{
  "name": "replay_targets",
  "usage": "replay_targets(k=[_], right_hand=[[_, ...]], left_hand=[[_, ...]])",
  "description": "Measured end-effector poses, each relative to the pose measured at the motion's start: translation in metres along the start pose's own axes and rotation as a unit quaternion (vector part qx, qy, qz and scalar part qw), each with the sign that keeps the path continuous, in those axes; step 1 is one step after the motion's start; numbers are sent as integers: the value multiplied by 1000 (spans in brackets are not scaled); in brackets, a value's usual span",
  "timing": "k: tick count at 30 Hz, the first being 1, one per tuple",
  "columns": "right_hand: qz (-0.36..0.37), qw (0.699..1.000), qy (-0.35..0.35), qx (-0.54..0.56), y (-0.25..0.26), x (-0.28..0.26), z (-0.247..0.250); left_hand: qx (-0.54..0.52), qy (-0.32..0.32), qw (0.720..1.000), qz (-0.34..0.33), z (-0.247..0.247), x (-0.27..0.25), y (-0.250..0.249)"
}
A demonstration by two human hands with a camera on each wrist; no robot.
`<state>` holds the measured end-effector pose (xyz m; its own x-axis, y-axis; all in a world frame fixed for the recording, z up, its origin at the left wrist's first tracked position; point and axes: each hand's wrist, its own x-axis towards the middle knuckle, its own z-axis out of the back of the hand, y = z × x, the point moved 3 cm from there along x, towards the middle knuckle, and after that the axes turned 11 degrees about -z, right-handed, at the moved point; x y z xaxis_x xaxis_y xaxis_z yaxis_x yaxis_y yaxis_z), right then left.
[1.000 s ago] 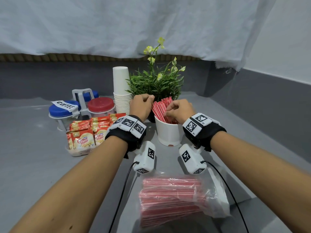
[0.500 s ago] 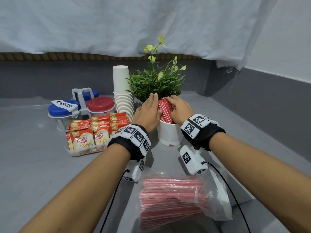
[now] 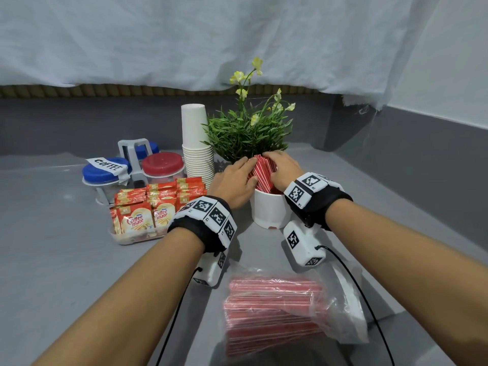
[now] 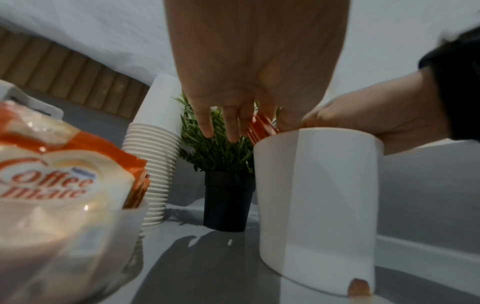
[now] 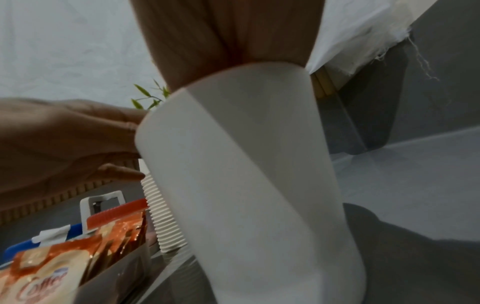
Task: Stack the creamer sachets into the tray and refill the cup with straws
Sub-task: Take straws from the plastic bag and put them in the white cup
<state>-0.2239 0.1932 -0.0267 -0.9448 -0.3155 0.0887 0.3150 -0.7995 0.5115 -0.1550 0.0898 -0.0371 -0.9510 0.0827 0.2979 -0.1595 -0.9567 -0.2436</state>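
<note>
A white cup (image 3: 269, 211) stands mid-table holding a bundle of red straws (image 3: 261, 173). My left hand (image 3: 241, 171) lies flat against the bundle's left side, fingers straight, as the left wrist view also shows (image 4: 221, 133). My right hand (image 3: 277, 165) rests against the bundle's right side, its fingers laid over the straw tops. Between the two hands the straws are squeezed together. Left of the cup, Coffee-mate creamer sachets (image 3: 148, 207) stand in rows in a clear tray (image 3: 132, 237). The right wrist view is mostly filled by the cup (image 5: 246, 174), which hides that hand's fingertips.
A clear bag of more red straws (image 3: 277, 307) lies near me, in front of the cup. Behind the cup are a stack of paper cups (image 3: 196, 143) and a potted plant (image 3: 248, 133). Blue-lidded (image 3: 105, 170) and red-lidded (image 3: 162, 163) jars sit back left.
A second ago both hands were curled over the straw tops. My left fingers have since straightened, and both hands now lie along the sides of the bundle, which is packed tighter.
</note>
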Motion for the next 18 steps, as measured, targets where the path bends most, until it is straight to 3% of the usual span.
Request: replay_targets(k=[5,13,18], right_hand=[[6,998,-25,58,-2,-20,16],[-12,991,-36,130,2,-72,69],[-30,983,-39,179,-12,-104,82]], left_hand=[[33,25,999,17,15,-8,-6],[-6,-71,997,-9,46,-31,-42],[-34,-70,996,-33,49,-56,-81]])
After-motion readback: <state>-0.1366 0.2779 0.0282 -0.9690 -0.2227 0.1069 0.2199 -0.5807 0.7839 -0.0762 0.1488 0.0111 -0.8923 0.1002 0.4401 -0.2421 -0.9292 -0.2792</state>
